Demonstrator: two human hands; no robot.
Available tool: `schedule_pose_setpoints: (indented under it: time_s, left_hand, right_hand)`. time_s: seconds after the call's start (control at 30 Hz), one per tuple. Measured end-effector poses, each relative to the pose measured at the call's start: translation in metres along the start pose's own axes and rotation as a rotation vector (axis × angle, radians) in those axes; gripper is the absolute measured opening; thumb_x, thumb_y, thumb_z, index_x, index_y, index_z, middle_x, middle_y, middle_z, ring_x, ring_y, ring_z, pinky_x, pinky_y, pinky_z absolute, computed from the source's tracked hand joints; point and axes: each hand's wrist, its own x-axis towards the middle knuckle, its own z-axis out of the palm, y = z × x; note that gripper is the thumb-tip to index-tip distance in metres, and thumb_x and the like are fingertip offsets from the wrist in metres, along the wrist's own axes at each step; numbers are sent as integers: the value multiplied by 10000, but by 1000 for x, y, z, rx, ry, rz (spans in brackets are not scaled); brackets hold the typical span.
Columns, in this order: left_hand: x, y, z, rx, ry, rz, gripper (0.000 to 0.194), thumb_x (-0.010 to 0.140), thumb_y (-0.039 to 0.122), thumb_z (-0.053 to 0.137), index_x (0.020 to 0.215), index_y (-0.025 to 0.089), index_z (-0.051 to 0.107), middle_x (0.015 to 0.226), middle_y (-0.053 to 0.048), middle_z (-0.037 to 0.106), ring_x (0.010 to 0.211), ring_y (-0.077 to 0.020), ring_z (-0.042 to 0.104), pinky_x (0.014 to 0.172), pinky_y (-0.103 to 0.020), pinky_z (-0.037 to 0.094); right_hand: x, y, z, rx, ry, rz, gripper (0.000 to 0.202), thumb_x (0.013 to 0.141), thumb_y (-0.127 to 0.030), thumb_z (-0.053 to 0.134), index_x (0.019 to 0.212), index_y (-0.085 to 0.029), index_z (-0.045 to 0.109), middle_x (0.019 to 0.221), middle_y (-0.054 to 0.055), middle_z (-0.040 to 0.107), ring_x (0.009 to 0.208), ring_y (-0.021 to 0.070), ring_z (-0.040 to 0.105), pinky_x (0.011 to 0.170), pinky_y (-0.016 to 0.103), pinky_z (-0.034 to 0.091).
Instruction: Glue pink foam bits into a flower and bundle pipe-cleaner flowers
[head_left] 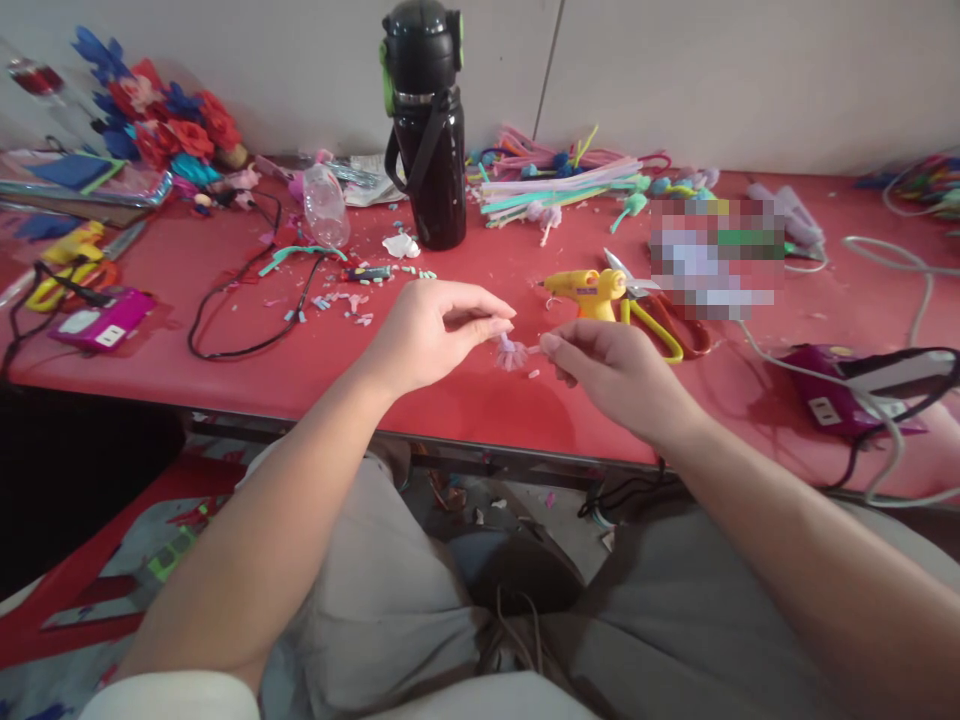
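Note:
Between my two hands, just above the red table, is a small fuzzy pink-purple piece. My left hand pinches its upper left end between thumb and fingertips. On the other side, my right hand is closed with thumb and forefinger on the thin stem at its right end. A yellow glue gun lies behind my right hand. Beside it are scissors with yellow and red handles. A small pink scrap lies under the piece.
A tall black bottle stands at the back of the red table. Colourful pipe cleaners lie to its right, fabric flowers at the back left. Purple boxes with cables sit left and right.

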Motion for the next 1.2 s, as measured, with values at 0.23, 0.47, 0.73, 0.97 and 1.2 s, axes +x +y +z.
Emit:
schedule_pose_setpoints:
  time_s: [0.23, 0.47, 0.73, 0.97, 1.2]
  left_hand:
    - [-1, 8, 0, 16, 22, -21, 160, 911, 326, 771, 948, 181, 828, 925, -76, 829, 857, -196, 786, 818, -294, 639]
    - [-1, 8, 1, -10, 24, -46, 182, 899, 348, 790, 948, 178, 831, 913, -82, 830, 820, -194, 784, 776, -289, 648]
    - [0, 10, 3, -21, 28, -55, 200, 896, 369, 796, 938, 177, 830, 900, -80, 830, 819, -199, 790, 761, -286, 654]
    - [-1, 8, 4, -64, 32, -63, 184, 895, 352, 798, 940, 175, 826, 882, -80, 828, 796, -198, 792, 740, -288, 658]
    - [0, 7, 5, -79, 29, -76, 187, 889, 345, 806, 951, 169, 827, 894, -87, 829, 816, -203, 798, 763, -294, 661]
  right_hand:
    - [0, 2, 11, 33, 104, -56, 373, 954, -535, 693, 783, -207, 641, 646, -10, 581, 574, 122, 481, 561, 298, 407]
    - [1, 2, 16, 56, 116, -51, 425, 930, -599, 693, 798, -195, 677, 683, 14, 655, 598, 129, 521, 551, 287, 410]
    - [0, 3, 19, 35, 147, -70, 386, 944, -555, 686, 796, -198, 682, 781, 60, 743, 645, 155, 586, 592, 298, 449]
    - [0, 7, 21, -22, 169, -53, 335, 933, -510, 696, 798, -205, 670, 722, 30, 693, 620, 152, 561, 591, 306, 430]
    - [1, 7, 20, -37, 157, -15, 308, 936, -463, 684, 781, -199, 654, 696, 16, 666, 593, 134, 519, 580, 305, 405]
